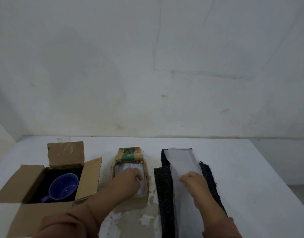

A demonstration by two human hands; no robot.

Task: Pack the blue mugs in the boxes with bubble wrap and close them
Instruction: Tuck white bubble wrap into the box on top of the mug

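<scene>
Head: left hand [129, 177] on boxed bubble wrap [124, 167]

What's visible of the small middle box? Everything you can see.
The small box is worn brown cardboard, open at the top, upright on the white table. Its far flap stands up, with a green band and print. Clear bubble wrap fills the inside. The left hand reaches in, fingers curled on the wrap. It sits between the large box holding a blue mug and the white sheet on dark cloth.
</scene>
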